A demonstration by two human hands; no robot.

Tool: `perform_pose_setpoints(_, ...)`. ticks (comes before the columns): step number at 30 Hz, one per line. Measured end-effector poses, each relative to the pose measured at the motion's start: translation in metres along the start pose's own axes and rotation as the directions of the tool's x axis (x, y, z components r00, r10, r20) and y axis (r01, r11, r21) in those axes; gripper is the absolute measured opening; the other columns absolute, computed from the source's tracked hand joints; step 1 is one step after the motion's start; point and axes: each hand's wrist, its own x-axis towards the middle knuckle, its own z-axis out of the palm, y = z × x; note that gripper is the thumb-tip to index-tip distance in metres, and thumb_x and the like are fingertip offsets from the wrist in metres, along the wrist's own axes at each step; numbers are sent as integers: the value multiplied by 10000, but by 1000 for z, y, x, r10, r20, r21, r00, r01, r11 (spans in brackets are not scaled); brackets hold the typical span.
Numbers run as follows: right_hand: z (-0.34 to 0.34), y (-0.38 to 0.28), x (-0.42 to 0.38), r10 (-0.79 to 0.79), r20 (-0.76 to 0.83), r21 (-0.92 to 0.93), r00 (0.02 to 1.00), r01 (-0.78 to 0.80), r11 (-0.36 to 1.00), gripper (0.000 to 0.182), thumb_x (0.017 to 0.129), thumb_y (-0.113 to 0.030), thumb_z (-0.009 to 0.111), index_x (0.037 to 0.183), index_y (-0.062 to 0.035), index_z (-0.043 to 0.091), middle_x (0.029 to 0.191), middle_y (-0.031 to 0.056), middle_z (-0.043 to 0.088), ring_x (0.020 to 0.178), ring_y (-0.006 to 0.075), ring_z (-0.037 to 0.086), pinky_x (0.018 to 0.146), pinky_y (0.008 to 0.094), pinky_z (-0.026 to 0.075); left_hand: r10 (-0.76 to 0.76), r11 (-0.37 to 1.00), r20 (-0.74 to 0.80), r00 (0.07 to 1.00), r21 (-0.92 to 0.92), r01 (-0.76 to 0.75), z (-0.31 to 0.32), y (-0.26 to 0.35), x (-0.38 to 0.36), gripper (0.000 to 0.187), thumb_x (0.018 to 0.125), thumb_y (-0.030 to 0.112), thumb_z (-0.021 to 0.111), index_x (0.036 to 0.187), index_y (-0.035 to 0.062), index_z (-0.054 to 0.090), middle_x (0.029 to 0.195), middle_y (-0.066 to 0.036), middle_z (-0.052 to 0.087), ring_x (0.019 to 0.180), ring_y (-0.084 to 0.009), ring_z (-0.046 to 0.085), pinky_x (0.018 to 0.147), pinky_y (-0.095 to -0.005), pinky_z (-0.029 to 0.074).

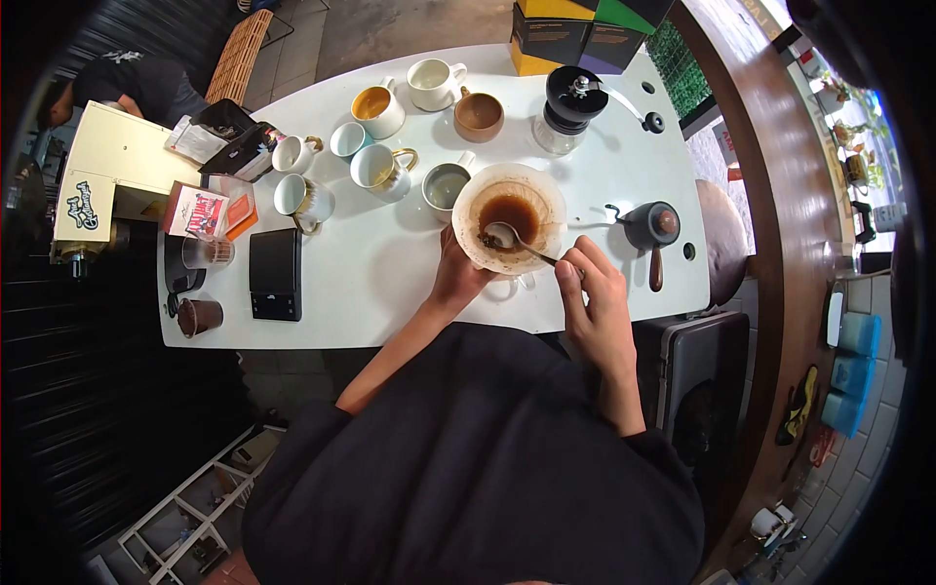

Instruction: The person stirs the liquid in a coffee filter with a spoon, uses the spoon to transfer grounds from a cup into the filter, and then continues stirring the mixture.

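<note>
A coffee dripper lined with a paper filter (548,195) stands near the table's front edge, with brown liquid coffee (512,213) in it. My left hand (461,273) is closed against the dripper's near left side, its fingertips partly hidden beneath the rim. Between the closed fingers of my right hand (597,302) is the handle of a metal spoon (531,251). The spoon's bowl dips into the coffee at the left, where dark grounds show. Just behind the dripper sits a grey mug (447,185). A clear glass handle shows below the dripper.
Several cups, one a brown cup (479,119), stand further back on the white table (370,283). A hand grinder (573,97) is at the back right, a small dark pot (651,225) at the right. A black scale (276,275) lies left. Another person (146,88) is at far left.
</note>
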Motion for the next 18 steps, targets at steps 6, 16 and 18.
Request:
perform_pose_setpoints(6, -10, 4, 4, -79, -118, -90, 990, 68, 994, 162, 974, -83, 605, 868, 38, 587, 785, 136, 463, 650, 299, 487, 611, 389, 411, 99, 991, 34, 995, 83, -101, -3, 7, 5, 715, 742, 116, 893, 1340, 3, 517, 1271, -123, 610, 1151, -241, 619, 992, -378, 503)
perform_pose_setpoints(16, -23, 11, 18, -139, -70, -82, 988, 133, 988, 123, 945, -62, 636, 869, 29, 606, 790, 126, 484, 650, 293, 505, 608, 390, 424, -48, 980, -26, 999, 191, 52, 1, 12, 4, 806, 642, 366, 927, 1317, 95, 578, 1348, -66, 585, 1319, -293, 438, 1074, -466, 290)
perform_pose_setpoints(18, -26, 12, 23, -147, -47, -82, 988, 143, 986, 118, 944, -66, 639, 876, 26, 613, 797, 128, 494, 662, 295, 522, 617, 393, 435, -45, 972, -40, 998, 227, 53, 2, 10, 5, 800, 651, 375, 922, 1317, 94, 580, 1348, -67, 587, 1332, -292, 427, 1073, -470, 293)
